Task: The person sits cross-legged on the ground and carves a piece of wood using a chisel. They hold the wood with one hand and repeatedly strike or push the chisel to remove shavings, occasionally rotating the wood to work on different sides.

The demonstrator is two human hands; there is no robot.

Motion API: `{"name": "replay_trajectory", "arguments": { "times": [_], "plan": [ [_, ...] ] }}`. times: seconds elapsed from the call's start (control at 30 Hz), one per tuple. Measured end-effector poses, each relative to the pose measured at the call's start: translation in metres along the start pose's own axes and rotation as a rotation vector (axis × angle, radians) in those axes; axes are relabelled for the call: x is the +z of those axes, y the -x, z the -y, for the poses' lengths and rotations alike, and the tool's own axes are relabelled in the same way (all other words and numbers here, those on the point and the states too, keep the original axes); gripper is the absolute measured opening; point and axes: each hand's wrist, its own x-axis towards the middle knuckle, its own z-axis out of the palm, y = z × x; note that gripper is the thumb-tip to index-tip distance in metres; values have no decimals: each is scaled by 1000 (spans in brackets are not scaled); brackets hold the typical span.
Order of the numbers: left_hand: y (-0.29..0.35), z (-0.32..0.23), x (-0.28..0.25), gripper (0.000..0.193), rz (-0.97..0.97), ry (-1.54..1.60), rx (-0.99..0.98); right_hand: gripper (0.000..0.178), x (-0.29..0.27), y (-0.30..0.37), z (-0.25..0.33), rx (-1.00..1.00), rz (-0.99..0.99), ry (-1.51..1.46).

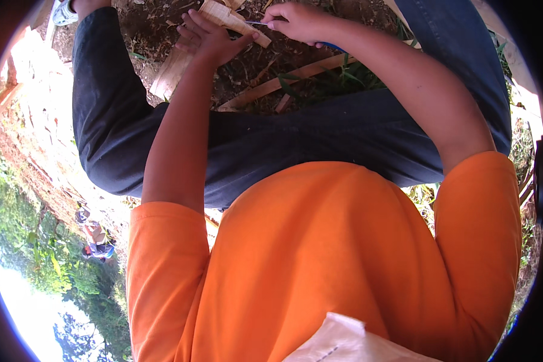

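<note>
A pale, flat piece of wood (226,15) lies slanted over the ground at the top of the view. My left hand (214,42) is at its near side, with fingers spread to the left and the thumb reaching out to touch the wood's lower end. From the right, my right hand (298,23) is closed around a thin-bladed hand tool (257,23). Part of its blue handle (333,46) shows behind the hand. The metal tip meets the edge of the wood; the exact kind of tool cannot be made out.
Another pale board (170,75) lies beneath my left forearm. A long wooden strip (295,75) crosses the soil between my legs, near green grass (350,75). Wood chips litter the dark ground. Far off at the left, other people (96,238) appear small near trees.
</note>
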Motion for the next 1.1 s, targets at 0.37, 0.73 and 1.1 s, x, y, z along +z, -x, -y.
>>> {"name": "replay_trajectory", "arguments": {
  "times": [0.37, 0.73, 1.1],
  "plan": [
    [15, 7, 13, 160, -343, 102, 152, 31, 33, -7, 0, 67, -138, -149],
    [9, 10, 18, 161, -256, 90, 153, 23, -4, 3, 9, 69, 34, -118],
    [-10, 21, 25, 165, -213, 22, 148, 25, 38, -24, -2, 84, -188, -297]
  ]
}}
